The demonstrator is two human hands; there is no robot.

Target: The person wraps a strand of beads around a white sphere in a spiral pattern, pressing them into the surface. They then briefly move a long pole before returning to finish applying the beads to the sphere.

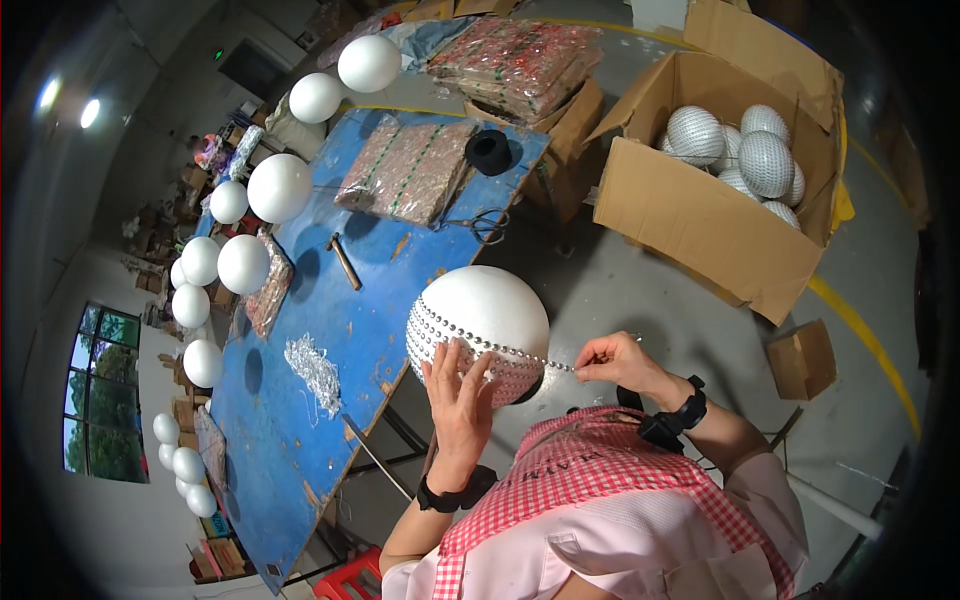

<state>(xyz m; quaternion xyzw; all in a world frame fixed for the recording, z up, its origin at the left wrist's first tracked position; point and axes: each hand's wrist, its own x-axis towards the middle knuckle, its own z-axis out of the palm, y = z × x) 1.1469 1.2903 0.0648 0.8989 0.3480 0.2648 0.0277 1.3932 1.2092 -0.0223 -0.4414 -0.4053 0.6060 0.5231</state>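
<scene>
In front of me is a large white ball [490, 300], its lower half wound with rows of silver beads. My left hand [462, 405] lies against its beaded side, fingers spread and touching the bead rows. Off the ball's right side runs a taut bead string [558, 366]. Its loose end is pinched between the thumb and fingers of my right hand [622, 362], just right of the ball. What carries the ball from below is mostly hidden; a bit of something dark shows under its right edge.
A worn blue table [330, 330] holds a hammer [344, 262], a heap of silver bead strings [314, 374], a bagged pack [405, 170] and a black roll [488, 152]. Several white balls [280, 188] stand along its far side. At right, a cardboard box [690, 220] contains beaded balls [767, 165].
</scene>
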